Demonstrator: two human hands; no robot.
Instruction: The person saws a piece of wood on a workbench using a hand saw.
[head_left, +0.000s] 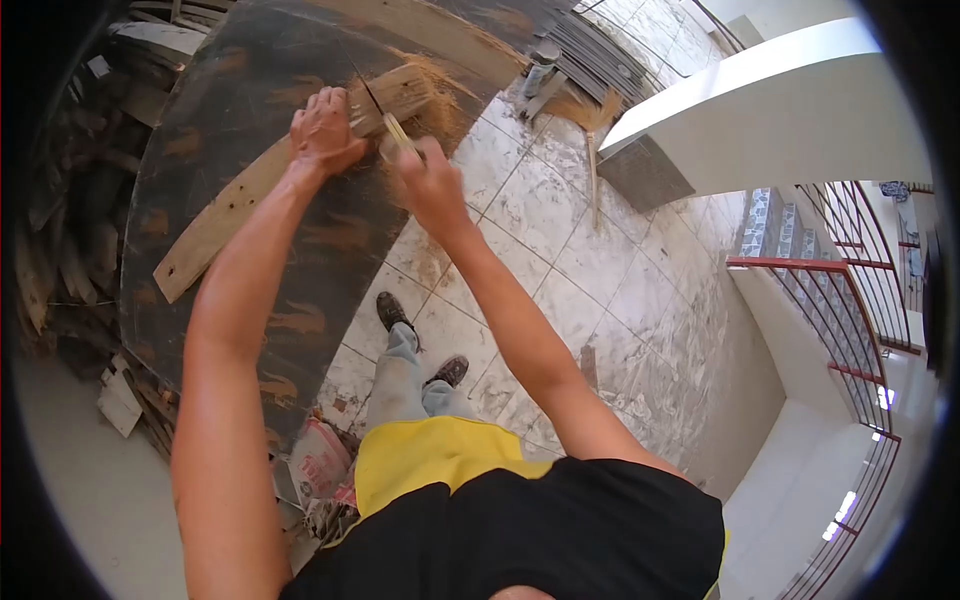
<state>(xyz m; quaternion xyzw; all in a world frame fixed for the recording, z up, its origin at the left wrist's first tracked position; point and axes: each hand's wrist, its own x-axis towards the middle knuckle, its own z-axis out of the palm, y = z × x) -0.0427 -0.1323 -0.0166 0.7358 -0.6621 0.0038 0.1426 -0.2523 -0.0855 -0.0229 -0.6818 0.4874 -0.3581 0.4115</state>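
A long wooden board (225,215) lies across the dark work table (330,235). Pressed down on the board near its far end is my left hand (325,130), its fingers bent over the wood. My right hand (430,180) is closed round the pale handle of a saw (398,130), just right of my left hand. The thin dark blade crosses the board close to my left fingertips. Sawdust (440,95) covers the board's end and the table around it. My right hand is slightly blurred.
Another board (430,35) lies at the table's far side. Scrap wood (75,220) is piled at the left. A can (540,65) and stacked strips (600,60) are on the tiled floor (540,210). Right of them are a white wall (770,120) and a stair railing (840,265).
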